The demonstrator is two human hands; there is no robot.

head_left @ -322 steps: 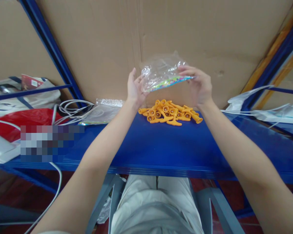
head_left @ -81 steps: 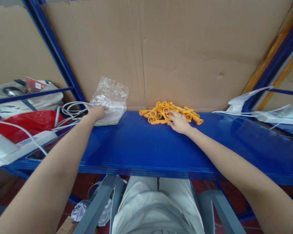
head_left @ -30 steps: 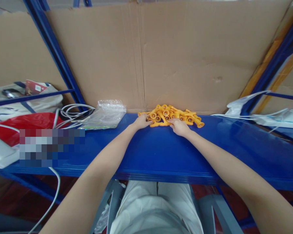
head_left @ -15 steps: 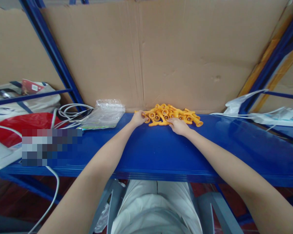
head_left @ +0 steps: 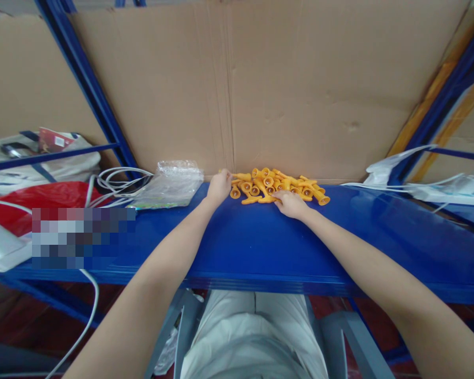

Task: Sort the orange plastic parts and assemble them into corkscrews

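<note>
A heap of yellow-orange horn-shaped plastic pieces (head_left: 268,181), each with a flared round open end and a narrow body, lies on the blue shelf against the cardboard. At the heap's left end my left hand (head_left: 220,188) is closed, its fingertips pinched together. A bit of yellow shows above its knuckles, and the narrow end of one piece meets its fingertips. My right hand (head_left: 291,204) rests at the front of the heap. Its thumb and fingers are closed on one of the front pieces, mostly hidden by the hand.
A clear plastic bag (head_left: 171,184) lies left of the heap, beside coiled white cables (head_left: 120,179). Further left are a red bag (head_left: 59,200) and a canvas bag (head_left: 63,163). A white power strip (head_left: 450,195) is at the right. Blue posts (head_left: 89,84) frame the cardboard wall (head_left: 292,84).
My left hand has risen slightly up and back, uncovering a flared piece at the heap's left end. My right hand has stayed almost in place.
</note>
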